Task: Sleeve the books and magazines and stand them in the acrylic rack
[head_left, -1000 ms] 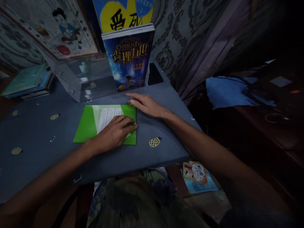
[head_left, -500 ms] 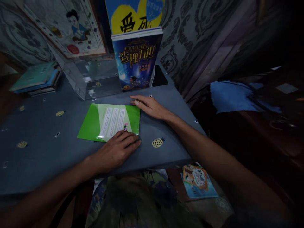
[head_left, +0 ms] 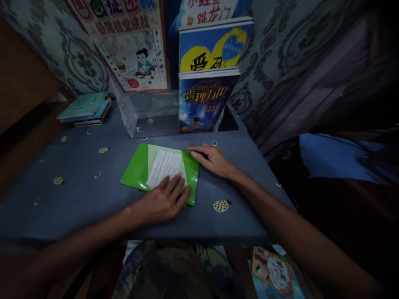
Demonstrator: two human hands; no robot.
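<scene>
A thin green booklet (head_left: 141, 166) with a pale text panel lies flat on the blue-grey table (head_left: 77, 182). My left hand (head_left: 163, 201) rests palm down on the booklet's near right corner, fingers spread over its edge. My right hand (head_left: 213, 160) lies flat on the table with its fingertips touching the booklet's far right corner. Neither hand grips anything.
Behind the booklet, a dark blue book (head_left: 202, 101) stands upright against a clear plastic holder (head_left: 146, 112), with more books behind it. A stack of books (head_left: 85, 110) lies at the far left. A black phone (head_left: 229, 120) lies beside the holder. Another booklet (head_left: 274, 272) is on the floor.
My left hand slid from the middle of the booklet down to its near edge, uncovering the text panel. The view tilted up and shifted; my right hand stayed at the far corner.
</scene>
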